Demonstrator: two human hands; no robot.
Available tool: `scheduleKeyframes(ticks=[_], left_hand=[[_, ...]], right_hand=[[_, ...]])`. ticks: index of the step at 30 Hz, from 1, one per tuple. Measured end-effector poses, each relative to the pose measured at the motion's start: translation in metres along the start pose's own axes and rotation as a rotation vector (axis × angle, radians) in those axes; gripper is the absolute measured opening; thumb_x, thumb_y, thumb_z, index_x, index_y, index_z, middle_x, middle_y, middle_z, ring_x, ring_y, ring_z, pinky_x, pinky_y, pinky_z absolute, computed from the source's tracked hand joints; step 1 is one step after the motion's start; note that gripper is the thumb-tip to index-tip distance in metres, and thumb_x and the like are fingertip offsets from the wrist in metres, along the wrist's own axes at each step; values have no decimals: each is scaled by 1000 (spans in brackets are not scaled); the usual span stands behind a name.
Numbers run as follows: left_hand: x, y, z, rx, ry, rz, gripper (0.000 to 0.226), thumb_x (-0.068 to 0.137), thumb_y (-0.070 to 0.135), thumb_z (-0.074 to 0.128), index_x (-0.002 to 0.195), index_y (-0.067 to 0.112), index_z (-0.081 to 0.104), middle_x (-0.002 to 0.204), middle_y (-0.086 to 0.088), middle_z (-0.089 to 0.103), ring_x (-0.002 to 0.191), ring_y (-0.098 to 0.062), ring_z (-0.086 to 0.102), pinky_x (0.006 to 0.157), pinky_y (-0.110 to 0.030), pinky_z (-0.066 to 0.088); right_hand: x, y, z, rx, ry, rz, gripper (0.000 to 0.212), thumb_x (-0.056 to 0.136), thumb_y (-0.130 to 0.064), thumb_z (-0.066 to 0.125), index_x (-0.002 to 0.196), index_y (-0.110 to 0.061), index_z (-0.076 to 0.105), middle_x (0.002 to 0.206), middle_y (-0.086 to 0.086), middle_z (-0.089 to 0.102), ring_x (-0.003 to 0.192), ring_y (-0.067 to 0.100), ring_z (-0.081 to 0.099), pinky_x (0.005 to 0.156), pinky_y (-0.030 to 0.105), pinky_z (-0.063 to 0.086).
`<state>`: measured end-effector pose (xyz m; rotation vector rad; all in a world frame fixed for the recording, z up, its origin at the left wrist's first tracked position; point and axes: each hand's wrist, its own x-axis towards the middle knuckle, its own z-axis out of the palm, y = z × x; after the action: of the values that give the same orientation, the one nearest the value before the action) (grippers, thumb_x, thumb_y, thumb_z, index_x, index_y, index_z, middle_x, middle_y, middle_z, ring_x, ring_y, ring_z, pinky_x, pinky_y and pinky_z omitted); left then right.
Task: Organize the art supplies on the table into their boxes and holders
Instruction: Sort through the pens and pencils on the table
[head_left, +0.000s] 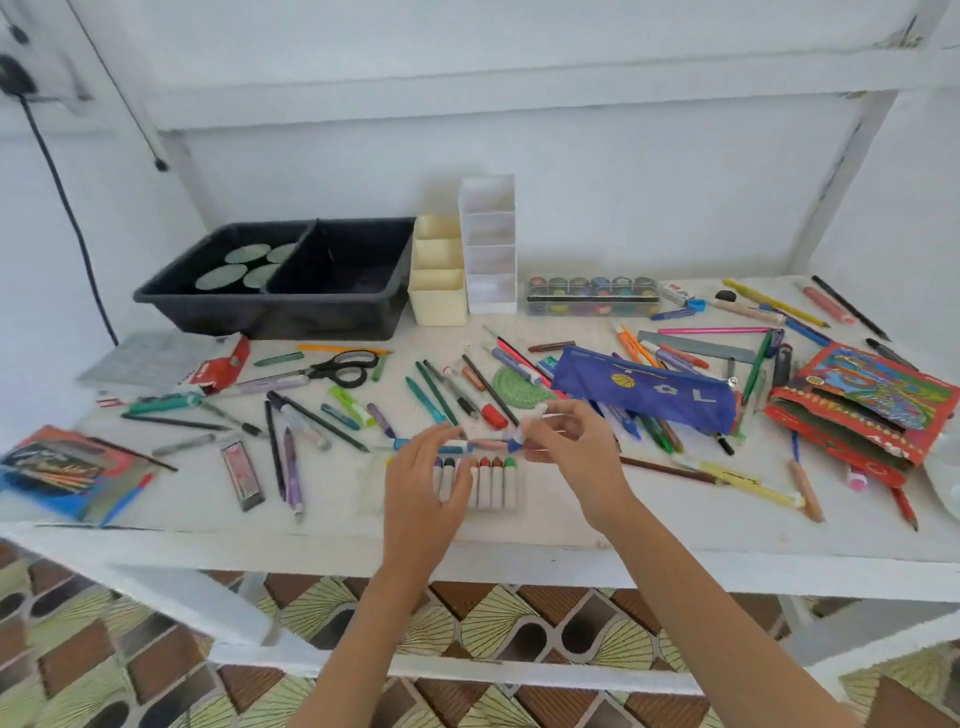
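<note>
A pencil box (78, 470) lies at the table's (519, 540) left front edge, and a black tray (280, 312) stands at the back left. Scissors (337, 368) lie in front of the tray among loose pens and pencils. A cream holder (437, 299) and a white holder (488, 244) stand upright just right of the tray.

The left hand (421, 488) hovers over a row of crayons (491, 486) near the front edge, hiding the leftmost ones. Its fingers reach up to a blue-tipped pen (488, 445) that lies crosswise just behind the crayons. The blur hides whether they grip it.

The right hand (576, 447) is just beside the left. Its thumb and forefinger pinch the pen's right end, and its other fingers are curled.

Behind it lies a blue pouch (644, 387), with a paint set (592, 296) at the back. A red box (862, 400) lies far right.
</note>
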<state>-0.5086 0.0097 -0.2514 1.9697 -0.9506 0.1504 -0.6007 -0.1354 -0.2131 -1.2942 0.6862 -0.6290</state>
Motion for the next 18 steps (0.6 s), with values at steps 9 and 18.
scheduleKeyframes(ticks=[9, 18], left_hand=[[0, -72, -70, -100, -232, -221, 92, 60, 58, 80, 137, 37, 35, 138, 25, 39, 127, 7, 35, 105, -23, 27], [1, -94, -80, -204, -336, -223, 94, 61, 56, 80, 140, 40, 30, 132, 49, 26, 122, 22, 29, 84, 6, 27]], right_hand=[[-4, 22, 80, -24, -168, -64, 24, 81, -8, 71, 102, -1, 63, 79, 18, 70, 68, 22, 67, 64, 28, 57], [-7, 47, 127, -180, -112, -152, 19, 76, -12, 78, 82, 2, 66, 71, 15, 70, 62, 24, 66, 64, 32, 58]])
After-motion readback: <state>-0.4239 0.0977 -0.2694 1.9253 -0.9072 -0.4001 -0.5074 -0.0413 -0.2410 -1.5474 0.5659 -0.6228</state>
